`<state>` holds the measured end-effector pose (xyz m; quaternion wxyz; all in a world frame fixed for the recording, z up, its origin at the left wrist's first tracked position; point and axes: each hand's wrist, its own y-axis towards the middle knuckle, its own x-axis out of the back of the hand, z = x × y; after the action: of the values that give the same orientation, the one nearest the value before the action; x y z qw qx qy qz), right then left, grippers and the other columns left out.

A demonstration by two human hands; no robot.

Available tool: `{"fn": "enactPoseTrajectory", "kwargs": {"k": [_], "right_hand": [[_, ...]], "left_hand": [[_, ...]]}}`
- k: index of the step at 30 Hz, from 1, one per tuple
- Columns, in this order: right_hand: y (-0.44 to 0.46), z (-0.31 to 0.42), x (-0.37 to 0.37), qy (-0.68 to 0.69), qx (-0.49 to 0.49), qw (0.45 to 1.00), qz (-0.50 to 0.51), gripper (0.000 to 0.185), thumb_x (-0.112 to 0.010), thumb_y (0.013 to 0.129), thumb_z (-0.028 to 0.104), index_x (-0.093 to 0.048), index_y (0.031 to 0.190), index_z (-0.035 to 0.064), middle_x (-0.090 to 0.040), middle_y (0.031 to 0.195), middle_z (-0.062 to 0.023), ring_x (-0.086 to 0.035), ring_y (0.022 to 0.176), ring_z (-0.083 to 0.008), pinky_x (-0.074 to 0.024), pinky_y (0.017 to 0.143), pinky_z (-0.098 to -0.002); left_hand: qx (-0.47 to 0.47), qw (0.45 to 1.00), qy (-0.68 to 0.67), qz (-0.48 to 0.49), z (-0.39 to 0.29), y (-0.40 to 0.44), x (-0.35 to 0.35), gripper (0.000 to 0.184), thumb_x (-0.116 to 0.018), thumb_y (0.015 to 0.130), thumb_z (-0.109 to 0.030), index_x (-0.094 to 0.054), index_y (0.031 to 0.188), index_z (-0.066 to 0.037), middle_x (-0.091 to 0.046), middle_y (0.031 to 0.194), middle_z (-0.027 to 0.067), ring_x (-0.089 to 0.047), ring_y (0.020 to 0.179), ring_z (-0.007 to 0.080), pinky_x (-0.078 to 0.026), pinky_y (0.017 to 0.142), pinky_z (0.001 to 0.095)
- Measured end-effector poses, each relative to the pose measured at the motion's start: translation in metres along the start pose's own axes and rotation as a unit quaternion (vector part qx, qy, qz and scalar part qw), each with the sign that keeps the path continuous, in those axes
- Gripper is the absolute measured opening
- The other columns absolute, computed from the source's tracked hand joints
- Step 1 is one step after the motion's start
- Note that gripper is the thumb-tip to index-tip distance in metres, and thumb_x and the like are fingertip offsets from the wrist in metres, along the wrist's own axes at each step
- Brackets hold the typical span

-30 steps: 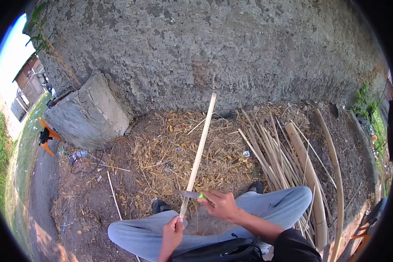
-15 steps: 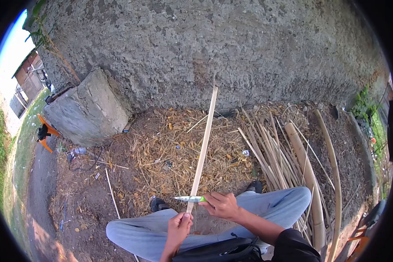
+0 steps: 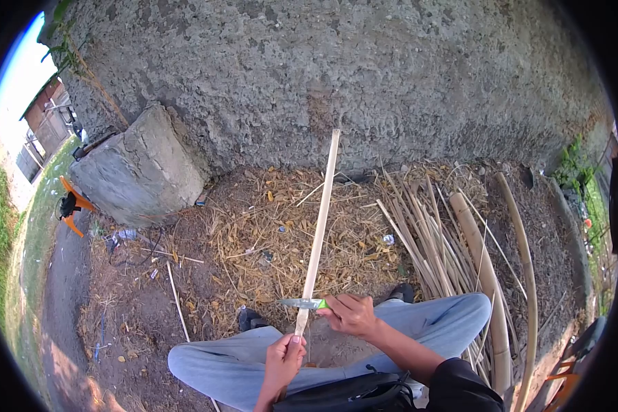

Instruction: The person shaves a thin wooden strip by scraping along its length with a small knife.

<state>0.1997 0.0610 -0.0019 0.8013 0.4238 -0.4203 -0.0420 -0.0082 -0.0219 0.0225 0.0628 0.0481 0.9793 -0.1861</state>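
A long, pale bamboo strip (image 3: 321, 226) slants up and away from my lap toward the wall. My left hand (image 3: 285, 356) is closed around its near end, with the thumb on top. My right hand (image 3: 349, 316) grips a knife (image 3: 301, 303) by its green handle. The blade points left and lies across the strip, a little beyond my left hand. Whether the edge is biting into the bamboo is too small to tell.
Split bamboo strips (image 3: 426, 240) lie in a pile at the right, beside thick bamboo poles (image 3: 484, 275). A rough wall (image 3: 364, 75) rises ahead, with a concrete block (image 3: 144, 168) at the left. Dry shavings (image 3: 254, 247) cover the ground between my legs (image 3: 226, 367) and the wall.
My right hand and the knife have moved slightly up, farther from my left hand along the strip. The strip's far end has shifted a little up and left.
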Motion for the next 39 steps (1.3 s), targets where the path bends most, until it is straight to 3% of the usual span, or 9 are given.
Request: {"fn": "enactPoseTrajectory", "kwargs": {"k": [3,5,19,21,23,26,29,37,39], "right_hand": [[0.006,-0.013,0.001,-0.008,-0.010,0.999,-0.030,0.022,-0.076,0.085,0.027,-0.069,0.093,0.0075,-0.059,0.065,-0.0019,-0.058,0.046,-0.0174,-0.0412,0.038,-0.0327],[0.014,-0.044,0.006,-0.028,-0.116,0.992,-0.048,0.019,-0.075,0.087,0.025,-0.070,0.091,0.0075,-0.060,0.064,-0.0025,-0.056,0.044,-0.0178,-0.0408,0.038,-0.0327],[0.032,-0.060,0.012,-0.067,-0.031,0.994,-0.080,0.018,-0.073,0.089,0.024,-0.069,0.092,0.0058,-0.059,0.064,-0.0041,-0.056,0.044,-0.0184,-0.0385,0.037,-0.0334],[0.034,-0.087,0.013,-0.075,-0.160,0.971,-0.163,0.018,-0.074,0.089,0.021,-0.070,0.092,0.0043,-0.061,0.064,-0.0054,-0.056,0.043,-0.0187,-0.0372,0.037,-0.0333],[0.035,-0.090,0.018,-0.079,-0.136,0.975,-0.157,0.018,-0.075,0.088,0.021,-0.071,0.092,0.0035,-0.061,0.064,-0.0064,-0.056,0.044,-0.0189,-0.0370,0.036,-0.0331],[0.034,-0.089,0.023,-0.076,-0.117,0.980,-0.143,0.019,-0.075,0.088,0.020,-0.072,0.092,0.0021,-0.062,0.062,-0.0088,-0.056,0.044,-0.0195,-0.0381,0.038,-0.0338],[0.037,-0.107,0.024,-0.077,-0.199,0.957,-0.194,0.018,-0.074,0.089,0.020,-0.072,0.092,0.0016,-0.062,0.062,-0.0094,-0.057,0.044,-0.0229,-0.0407,0.041,-0.0361],[0.044,-0.124,0.039,-0.096,-0.187,0.965,-0.154,0.014,-0.073,0.089,0.019,-0.073,0.090,0.0051,-0.065,0.067,-0.0098,-0.058,0.047,-0.0269,-0.0407,0.042,-0.0367],[0.046,-0.138,0.033,-0.113,-0.193,0.949,-0.222,0.018,-0.071,0.091,0.022,-0.072,0.089,0.0040,-0.063,0.063,-0.0101,-0.057,0.047,-0.0296,-0.0421,0.045,-0.0400]], "left_hand": [[0.012,1.000,0.014,-0.002,0.001,-0.007,0.002,0.024,-0.049,0.106,-0.017,-0.061,0.093,0.000,-0.050,0.064,-0.0033,-0.039,0.047,0.0013,-0.030,0.043,0.0207],[0.027,0.999,0.040,0.024,0.010,-0.016,0.003,0.024,-0.049,0.106,-0.017,-0.061,0.094,0.000,-0.049,0.064,-0.0036,-0.039,0.049,0.0012,-0.030,0.044,0.0204],[-0.011,0.996,0.086,0.027,0.006,-0.022,0.012,0.025,-0.049,0.106,-0.018,-0.061,0.093,0.001,-0.049,0.063,-0.0039,-0.039,0.052,0.0011,-0.031,0.047,0.0205],[-0.017,0.994,0.094,0.043,0.013,-0.031,0.015,0.026,-0.049,0.106,-0.018,-0.061,0.093,0.001,-0.049,0.062,-0.0037,-0.039,0.051,0.0013,-0.031,0.046,0.0207],[-0.066,0.984,0.164,0.029,0.015,-0.040,0.016,0.032,-0.053,0.103,-0.033,-0.066,0.097,-0.005,-0.054,0.060,0.0021,-0.049,0.052,0.0107,-0.038,0.050,0.0289],[-0.027,0.986,0.161,0.019,0.001,-0.047,0.020,0.032,-0.053,0.104,-0.032,-0.064,0.090,-0.005,-0.048,0.062,-0.0054,-0.041,0.057,0.0023,-0.033,0.050,0.0235],[-0.024,0.986,0.157,0.056,-0.005,-0.050,0.031,0.031,-0.052,0.104,-0.030,-0.064,0.090,-0.005,-0.048,0.062,-0.0057,-0.042,0.056,0.0038,-0.034,0.050,0.0241],[0.003,0.985,0.148,0.086,-0.006,-0.059,0.058,0.031,-0.052,0.104,-0.030,-0.062,0.086,-0.008,-0.047,0.063,-0.0073,-0.040,0.056,0.0030,-0.032,0.050,0.0226],[-0.008,0.984,0.151,0.093,-0.002,-0.060,0.063,0.031,-0.052,0.105,-0.030,-0.062,0.086,-0.008,-0.046,0.063,-0.0079,-0.039,0.056,0.0028,-0.031,0.050,0.0223]]}}
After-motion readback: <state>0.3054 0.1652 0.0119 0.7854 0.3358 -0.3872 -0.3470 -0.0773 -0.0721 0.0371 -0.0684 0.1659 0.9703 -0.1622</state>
